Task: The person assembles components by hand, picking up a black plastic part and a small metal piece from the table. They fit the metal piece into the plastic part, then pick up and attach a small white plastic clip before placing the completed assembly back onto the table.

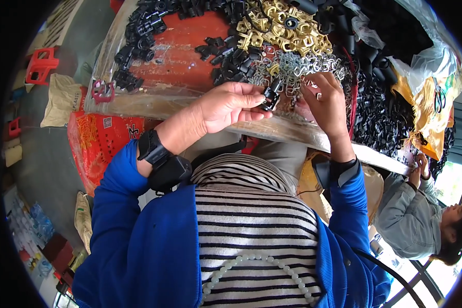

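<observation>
Assembly looks mid-step to me: my left hand pinches a small black plastic clip at table centre, my right hand, at three o'clock of it, fingers curled picking among silver metal springs, so next I judge a spring must seat into the clip.

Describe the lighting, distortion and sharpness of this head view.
Head view: even daylight, no hard shadows; blown-out brightness at lower right; glare on the clear plastic bag; fisheye bends the table edge, with black corners; left hand and the black clip it holds are sharp, as is the right hand.
</observation>
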Demonstrator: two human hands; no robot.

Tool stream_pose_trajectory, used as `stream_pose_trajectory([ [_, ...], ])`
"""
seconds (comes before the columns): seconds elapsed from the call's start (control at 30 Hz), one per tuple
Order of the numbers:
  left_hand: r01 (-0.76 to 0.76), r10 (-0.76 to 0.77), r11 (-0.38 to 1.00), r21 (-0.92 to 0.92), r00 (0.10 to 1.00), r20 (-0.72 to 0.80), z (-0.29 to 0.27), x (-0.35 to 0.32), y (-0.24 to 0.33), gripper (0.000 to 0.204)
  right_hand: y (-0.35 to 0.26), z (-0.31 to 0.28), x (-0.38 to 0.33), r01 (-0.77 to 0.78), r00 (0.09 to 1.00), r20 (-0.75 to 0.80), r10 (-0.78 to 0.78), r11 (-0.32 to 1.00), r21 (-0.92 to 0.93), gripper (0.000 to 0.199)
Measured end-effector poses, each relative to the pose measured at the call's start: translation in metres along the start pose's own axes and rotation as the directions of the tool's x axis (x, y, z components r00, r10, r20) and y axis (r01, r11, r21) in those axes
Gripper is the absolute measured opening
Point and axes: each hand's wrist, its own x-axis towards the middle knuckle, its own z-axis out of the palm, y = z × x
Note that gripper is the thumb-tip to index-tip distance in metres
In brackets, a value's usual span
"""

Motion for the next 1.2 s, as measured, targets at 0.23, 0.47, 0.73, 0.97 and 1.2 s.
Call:
stream_pose_trajectory([
  [0.23,0.021,-0.021,1.0,-0.02,1.0,-0.004,-0.006,0.012,0.005,0.023,0.033,0.022,0.018,0.016,1.0,0.013,-0.013,0.969,-0.247,0.009],
  [0.47,-0.016,0.016,1.0,-0.024,1.0,-0.002,-0.002,0.005,0.0,0.02,0.041,0.016,0.011,-0.097,0.992,-0.068,0.106,0.987,0.128,0.011],
  [0.73,-0.076,0.076,0.996,-0.05,0.997,-0.007,0.013,-0.015,-0.008,0.015,0.03,0.008,-0.003,-0.352,0.894,0.206,0.397,0.342,0.871,0.012],
  [0.97,-0.079,0.08,0.996,-0.028,0.997,0.018,0.012,-0.016,-0.009,0.024,0.029,0.009,-0.007,-0.357,0.877,0.207,0.435,0.298,0.885,0.013],
  [1.2,-0.051,0.051,0.998,-0.029,0.999,-0.002,0.009,0.002,-0.001,0.023,0.036,0.009,0.001,-0.384,0.876,0.265,0.403,0.25,0.889,0.011],
])
